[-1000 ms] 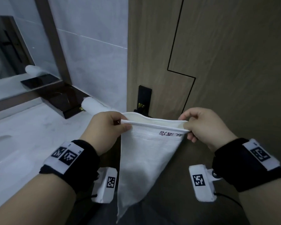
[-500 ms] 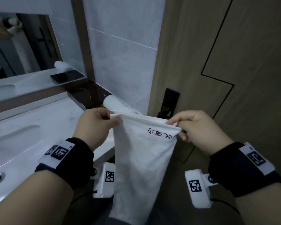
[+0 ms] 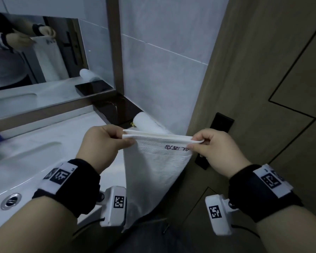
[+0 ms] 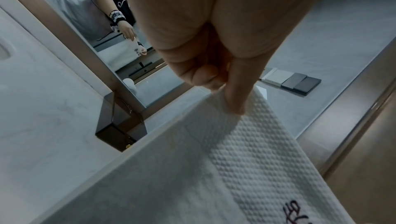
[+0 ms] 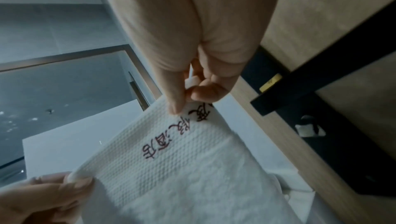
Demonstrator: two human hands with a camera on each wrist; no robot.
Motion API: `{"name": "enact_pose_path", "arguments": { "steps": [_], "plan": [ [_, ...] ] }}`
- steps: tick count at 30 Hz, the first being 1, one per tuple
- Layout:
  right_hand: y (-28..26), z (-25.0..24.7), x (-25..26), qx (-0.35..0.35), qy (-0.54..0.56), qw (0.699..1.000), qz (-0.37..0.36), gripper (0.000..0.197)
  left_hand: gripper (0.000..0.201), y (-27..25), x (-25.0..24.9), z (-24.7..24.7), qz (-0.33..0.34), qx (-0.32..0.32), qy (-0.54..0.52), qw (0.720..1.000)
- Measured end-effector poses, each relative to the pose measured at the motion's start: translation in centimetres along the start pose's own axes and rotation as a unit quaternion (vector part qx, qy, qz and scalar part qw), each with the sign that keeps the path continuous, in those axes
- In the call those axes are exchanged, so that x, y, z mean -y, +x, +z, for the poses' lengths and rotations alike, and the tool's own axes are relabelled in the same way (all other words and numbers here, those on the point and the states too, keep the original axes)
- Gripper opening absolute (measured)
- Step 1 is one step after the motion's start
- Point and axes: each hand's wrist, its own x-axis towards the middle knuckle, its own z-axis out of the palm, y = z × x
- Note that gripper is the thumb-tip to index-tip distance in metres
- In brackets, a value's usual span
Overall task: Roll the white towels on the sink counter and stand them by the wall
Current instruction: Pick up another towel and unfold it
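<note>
A white towel (image 3: 153, 170) with dark red embroidered characters hangs folded in the air beyond the counter's right end. My left hand (image 3: 106, 141) pinches its top left corner, and my right hand (image 3: 210, 147) pinches the top right corner. In the left wrist view the thumb and fingers (image 4: 233, 99) clamp the waffle-weave hem of the towel (image 4: 225, 168). In the right wrist view my right hand (image 5: 182, 99) nips the towel (image 5: 171, 156) by the lettering, with my left hand (image 5: 53, 192) at the lower left. A rolled white towel (image 3: 146, 123) lies by the tiled wall.
The white sink counter (image 3: 44, 152) runs to the left, with a drain (image 3: 10, 199) in the basin. A dark box (image 3: 117, 108) sits in the back corner under the mirror (image 3: 35, 52). A wooden door (image 3: 263, 88) with a black handle plate (image 3: 221, 123) stands right.
The view has swung left and down, showing more of the mirror and basin. Both hands keep pinching the towel's top corners, now closer to the rolled towel by the wall.
</note>
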Motion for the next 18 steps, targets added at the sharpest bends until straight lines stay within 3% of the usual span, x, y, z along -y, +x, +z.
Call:
{"name": "enact_pose_path", "arguments": {
  "steps": [4,10,14,18],
  "plan": [
    [2.0,1.6,0.1,-0.059,0.034,0.998,-0.013,0.010,0.023,1.7,0.7,-0.9,-0.007,-0.008,0.003,1.000],
    [5.2,4.1,0.2,-0.078,0.048,0.994,-0.058,0.015,0.028,3.9,1.9,-2.4,-0.019,-0.038,0.004,0.999],
    [7.3,6.1,-0.2,-0.030,0.086,0.995,-0.035,0.016,0.027,5.4,2.8,-3.1,-0.044,-0.014,-0.028,0.999],
    [9.1,7.8,-0.4,-0.012,0.031,0.999,-0.035,0.013,0.020,6.6,3.8,-3.9,-0.064,-0.005,-0.073,0.995]
  ]
}}
